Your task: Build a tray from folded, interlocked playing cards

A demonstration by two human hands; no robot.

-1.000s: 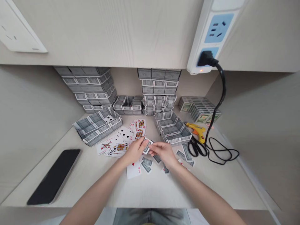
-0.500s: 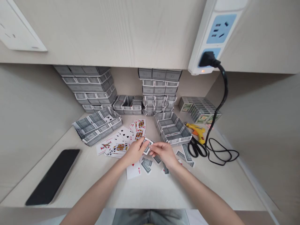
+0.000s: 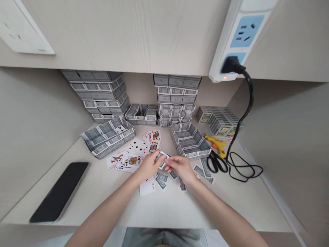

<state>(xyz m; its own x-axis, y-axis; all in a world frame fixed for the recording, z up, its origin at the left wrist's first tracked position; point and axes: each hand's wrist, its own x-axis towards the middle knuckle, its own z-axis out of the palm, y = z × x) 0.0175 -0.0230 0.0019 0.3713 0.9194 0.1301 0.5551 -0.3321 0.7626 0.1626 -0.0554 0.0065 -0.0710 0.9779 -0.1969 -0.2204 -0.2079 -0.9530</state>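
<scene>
Both hands meet over the middle of the desk on one small playing card (image 3: pixel 162 160), held back side up. My left hand (image 3: pixel 149 166) pinches its left edge and my right hand (image 3: pixel 181 166) pinches its right edge. Face-up cards (image 3: pixel 133 152) are spread on the desk just left of and behind the hands. Face-down cards (image 3: pixel 161 180) and a red ace (image 3: pixel 147 186) lie under and in front of the hands.
Trays made of cards stand around: one at the left (image 3: pixel 108 136), one at the right (image 3: pixel 190 140), with stacks at the back left (image 3: pixel 99 94) and back centre (image 3: pixel 176 99). A yellow glue gun (image 3: pixel 217 144), scissors (image 3: pixel 216 163), a black cable (image 3: pixel 244 168) and card boxes (image 3: pixel 221 120) sit at the right. A black phone (image 3: pixel 59 192) lies at the left.
The hands keep holding the card in the same spot. Only the view has shifted slightly.
</scene>
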